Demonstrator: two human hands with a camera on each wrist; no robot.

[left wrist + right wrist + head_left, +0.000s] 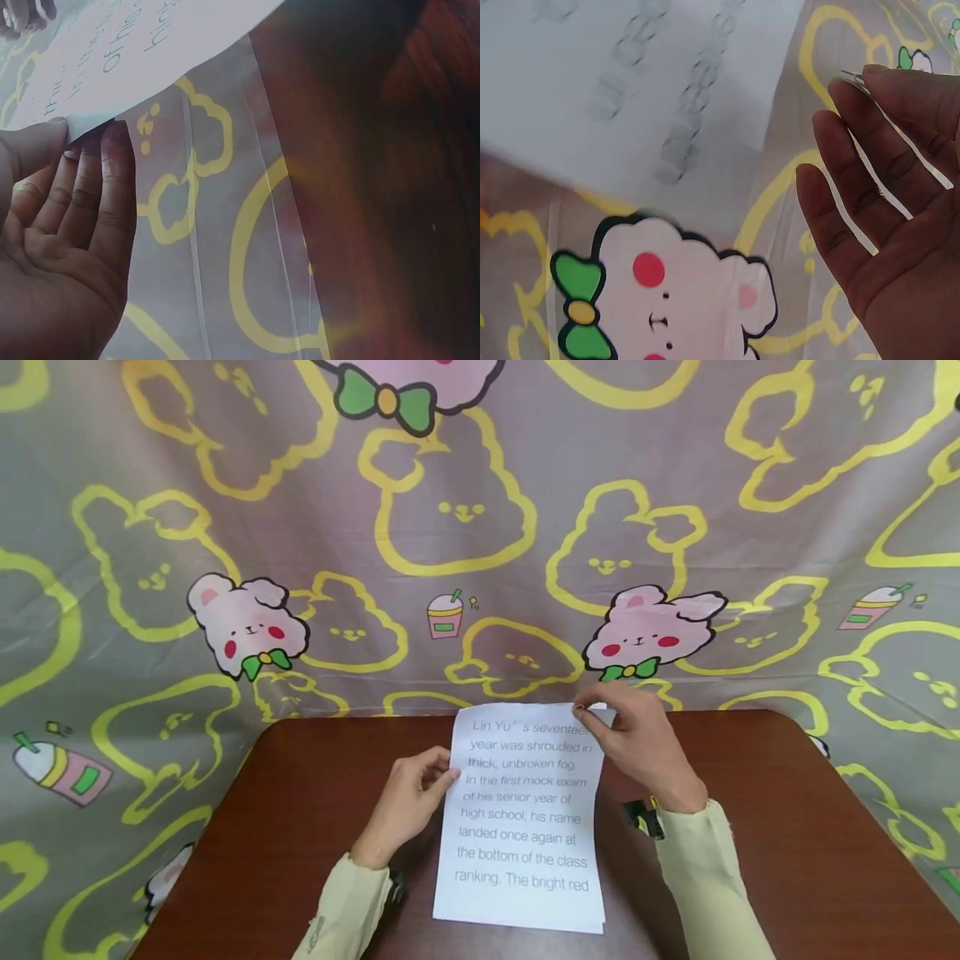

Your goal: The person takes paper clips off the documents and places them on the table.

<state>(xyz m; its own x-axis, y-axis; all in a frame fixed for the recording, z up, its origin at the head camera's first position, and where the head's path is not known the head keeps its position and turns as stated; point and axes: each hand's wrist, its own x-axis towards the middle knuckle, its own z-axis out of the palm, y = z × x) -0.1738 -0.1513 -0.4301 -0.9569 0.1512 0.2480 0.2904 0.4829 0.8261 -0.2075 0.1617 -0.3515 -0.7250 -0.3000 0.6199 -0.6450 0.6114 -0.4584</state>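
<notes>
White printed sheets (521, 906), with a second edge showing at the lower right corner, stand tilted up over the table. My left hand (408, 797) pinches their left edge between thumb and fingers, as the left wrist view shows at the paper's edge (90, 112). Near the top right corner, my right hand (637, 739) pinches a small thin metal paper clip (853, 76) between thumb and index finger. In the right wrist view its other fingers (832, 202) are spread apart, and a gap separates the hand from the paper.
Under both arms lies a dark reddish-brown wooden table (285, 810). A grey cloth (495, 677) with yellow outlines and cartoon bunnies hangs just behind the table's far edge and down both sides. Dark wrist devices (643, 818) sit at the cuffs.
</notes>
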